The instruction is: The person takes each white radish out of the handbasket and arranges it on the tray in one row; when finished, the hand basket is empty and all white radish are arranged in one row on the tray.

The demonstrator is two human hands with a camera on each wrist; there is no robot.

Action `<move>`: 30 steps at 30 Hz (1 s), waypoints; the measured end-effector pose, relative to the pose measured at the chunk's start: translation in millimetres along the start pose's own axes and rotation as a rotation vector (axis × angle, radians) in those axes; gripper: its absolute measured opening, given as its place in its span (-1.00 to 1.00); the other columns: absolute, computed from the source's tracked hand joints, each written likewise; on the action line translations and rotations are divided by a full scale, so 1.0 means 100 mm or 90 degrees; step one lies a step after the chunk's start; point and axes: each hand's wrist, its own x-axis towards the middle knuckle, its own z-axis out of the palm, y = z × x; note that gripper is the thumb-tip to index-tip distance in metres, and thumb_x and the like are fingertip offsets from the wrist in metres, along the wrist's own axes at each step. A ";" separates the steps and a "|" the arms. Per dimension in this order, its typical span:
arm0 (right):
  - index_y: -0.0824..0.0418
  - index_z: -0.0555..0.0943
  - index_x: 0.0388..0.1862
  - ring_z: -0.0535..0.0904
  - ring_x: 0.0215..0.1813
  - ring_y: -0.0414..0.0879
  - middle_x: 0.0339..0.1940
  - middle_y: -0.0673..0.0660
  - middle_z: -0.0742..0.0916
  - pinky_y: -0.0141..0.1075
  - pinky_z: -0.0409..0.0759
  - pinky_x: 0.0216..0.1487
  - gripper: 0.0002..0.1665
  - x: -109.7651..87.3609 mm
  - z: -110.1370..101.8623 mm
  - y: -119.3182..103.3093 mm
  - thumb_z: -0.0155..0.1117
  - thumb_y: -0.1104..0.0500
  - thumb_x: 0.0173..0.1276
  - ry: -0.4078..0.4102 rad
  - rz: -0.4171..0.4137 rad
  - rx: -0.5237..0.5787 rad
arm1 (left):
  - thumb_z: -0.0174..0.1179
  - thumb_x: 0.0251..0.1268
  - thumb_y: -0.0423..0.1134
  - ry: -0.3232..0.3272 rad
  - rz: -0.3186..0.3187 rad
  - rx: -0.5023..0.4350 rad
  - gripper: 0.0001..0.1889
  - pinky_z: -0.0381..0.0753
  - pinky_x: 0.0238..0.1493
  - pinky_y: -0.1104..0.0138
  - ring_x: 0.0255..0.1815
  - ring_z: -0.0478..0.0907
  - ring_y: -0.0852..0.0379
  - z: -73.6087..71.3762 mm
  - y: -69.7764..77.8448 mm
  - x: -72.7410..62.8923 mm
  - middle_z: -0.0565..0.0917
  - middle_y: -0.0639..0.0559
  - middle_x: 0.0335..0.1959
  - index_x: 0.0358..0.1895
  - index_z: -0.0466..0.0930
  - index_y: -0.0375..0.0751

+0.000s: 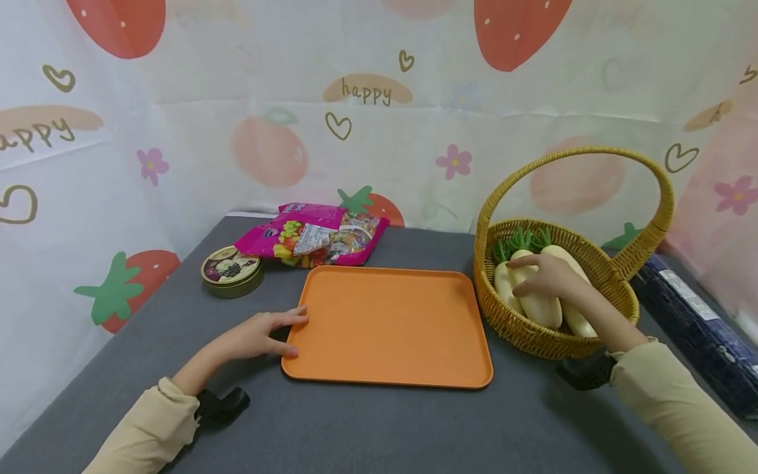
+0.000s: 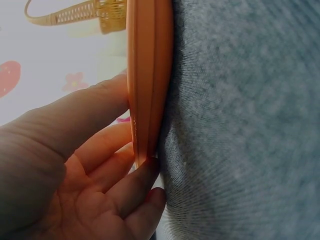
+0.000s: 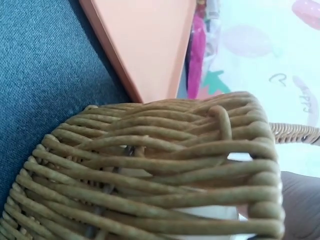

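Observation:
My left hand [image 1: 254, 337] rests at the left rim of an orange tray [image 1: 391, 326]. Its fingers are relaxed and spread, with fingertips touching the rim; the left wrist view has the thumb against the tray's edge too. My right hand [image 1: 547, 276] reaches into a wicker basket [image 1: 515, 329] with a tall arched handle. Its curled fingers grip a white radish [image 1: 541, 311] among several with green tops; the fingertips are partly hidden. From the right wrist, woven basket wall [image 3: 150, 165] covers most of the hand.
Behind the tray lies a pink snack bag [image 1: 320, 237]. A round tin [image 1: 231, 271] stands to its left. Dark blue packaging [image 1: 699, 329] lies right of the basket. A printed cloth [image 1: 379, 145] hangs behind the grey tabletop [image 1: 379, 428].

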 end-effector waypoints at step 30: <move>0.26 0.41 0.21 0.29 0.08 0.38 0.13 0.49 0.39 0.08 0.39 -0.13 -0.27 -0.05 -0.11 -0.07 0.32 -0.03 0.09 0.041 -0.009 -0.012 | 0.20 0.16 -0.15 -0.001 0.008 0.015 -0.40 0.05 0.17 -0.10 0.29 0.01 -0.26 0.02 -0.02 -0.02 0.13 -0.30 0.31 0.22 0.30 -0.40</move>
